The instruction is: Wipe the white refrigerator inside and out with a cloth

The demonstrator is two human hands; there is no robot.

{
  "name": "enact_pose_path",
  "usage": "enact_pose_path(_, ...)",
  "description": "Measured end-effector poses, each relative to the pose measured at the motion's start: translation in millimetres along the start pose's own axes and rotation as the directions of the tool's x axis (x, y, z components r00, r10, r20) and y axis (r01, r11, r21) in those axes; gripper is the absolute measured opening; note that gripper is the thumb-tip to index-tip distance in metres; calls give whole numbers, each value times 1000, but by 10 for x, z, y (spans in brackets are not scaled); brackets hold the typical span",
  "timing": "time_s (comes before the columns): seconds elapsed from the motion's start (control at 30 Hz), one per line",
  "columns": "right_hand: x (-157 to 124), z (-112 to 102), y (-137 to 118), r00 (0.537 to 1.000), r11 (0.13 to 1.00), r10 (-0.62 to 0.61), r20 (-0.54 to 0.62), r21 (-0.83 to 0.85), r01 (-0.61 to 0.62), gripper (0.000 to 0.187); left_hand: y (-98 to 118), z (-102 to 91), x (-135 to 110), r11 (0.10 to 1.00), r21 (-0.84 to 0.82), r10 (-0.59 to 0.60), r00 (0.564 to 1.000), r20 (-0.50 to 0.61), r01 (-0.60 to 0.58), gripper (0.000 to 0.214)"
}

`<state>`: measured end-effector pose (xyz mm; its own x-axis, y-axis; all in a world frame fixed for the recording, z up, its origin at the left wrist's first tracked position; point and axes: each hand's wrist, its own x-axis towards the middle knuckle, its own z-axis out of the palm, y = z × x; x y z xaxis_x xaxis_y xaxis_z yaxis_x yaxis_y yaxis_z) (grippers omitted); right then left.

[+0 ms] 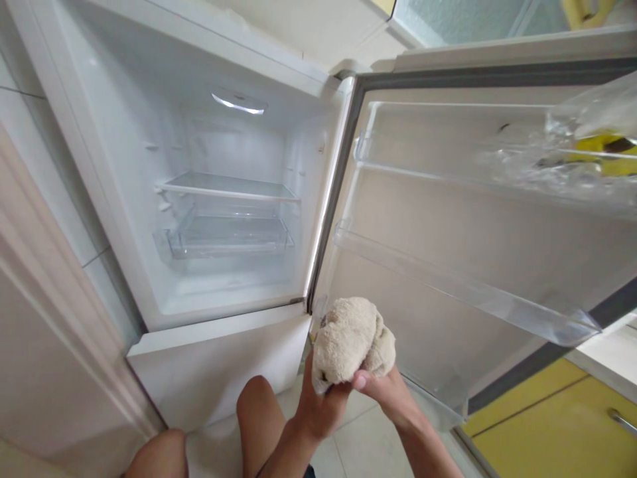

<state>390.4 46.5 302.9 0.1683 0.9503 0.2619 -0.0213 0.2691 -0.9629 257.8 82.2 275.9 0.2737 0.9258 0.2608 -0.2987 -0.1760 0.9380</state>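
A yellow cabinet (552, 425) is fitted with a metal handle (622, 419) and topped by a white countertop (610, 350). Pale floor tiles (365, 438) are laid below. A yellow object (600, 18) is partly shown at upper right.

One head-worn view, from close in front of the open fridge (239, 146), looking forward and down into it, door (448, 226) to its right.

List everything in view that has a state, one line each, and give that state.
Cloth: bunched up, held in both hands
Left hand: closed on the cloth
Right hand: gripping the cloth, fingers mostly hidden
Fridge door: open
Lower front panel: looks shut
Interior lamp: appears lit
Plastic bag: crumpled
Yellow cabinet front: shut
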Motion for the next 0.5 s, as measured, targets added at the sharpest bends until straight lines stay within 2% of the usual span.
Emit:
enact_pose_path(0.07,54,115,-22,999,998,37,3,42,-37,87,43,-92,2,988,125,85,996,34,-89,55)
enact_pose_path(0.17,63,197,-64,994,997,51,-101,57,-45,74,98,-181,14,920,334,193,979,64,-203,52)
enact_pose_path(0.23,46,192,-93,986,999,18,-163,35,-13,68,121,-192,0,866,412,242,959,148,-282,55)
enact_pose_path(0.3,14,136,-126,968,999,-49,-245,-16,47,63,111,-183,-38,838,415,267,929,256,-355,63)
enact_pose_path(0.4,-82,-47,-206,904,978,-178,-389,-171,119,61,-10,-189,-101,831,335,337,880,334,-445,89)
enact_pose_path(0.5,-265,-305,-367,780,927,-339,-526,-326,184,61,-238,-215,-63,822,275,428,859,282,-500,90)
